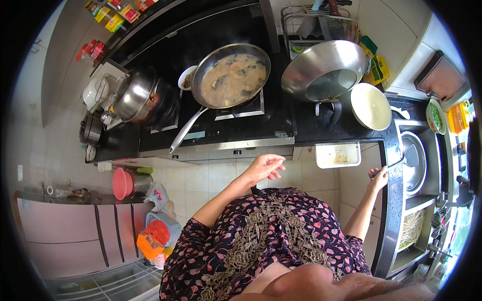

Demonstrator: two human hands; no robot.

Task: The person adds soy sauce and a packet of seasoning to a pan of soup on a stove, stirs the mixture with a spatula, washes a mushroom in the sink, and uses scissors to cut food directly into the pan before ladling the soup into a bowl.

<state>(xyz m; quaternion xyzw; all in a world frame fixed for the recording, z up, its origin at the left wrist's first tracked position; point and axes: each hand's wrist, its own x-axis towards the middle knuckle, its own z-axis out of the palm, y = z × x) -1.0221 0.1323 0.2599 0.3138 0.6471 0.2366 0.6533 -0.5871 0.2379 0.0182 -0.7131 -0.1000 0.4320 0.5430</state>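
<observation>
My right hand (378, 178) is closed on the handle of a spatula (411, 156), whose dark blade lies over a round metal basin (418, 177) in the sink. In front of my body, my left hand (264, 167) hovers with nothing in it, fingers loosely bent and apart. A frying pan (231, 75) with brownish soup or stew sits on the hob, its handle pointing toward me. Beside the pan is a small white bowl (185, 78) with food in it. A large wok lid or wok (324, 71) and a cream bowl (371, 107) stand on the counter to the right.
A white tray (337, 155) juts out below the counter edge. A steel pot (133, 96) stands on the hob's left. Near the sink's far corner is a bowl of chopped greens (436, 116). A knife rack (320, 22) stands at the back; a blue basket (169, 225) is at lower left.
</observation>
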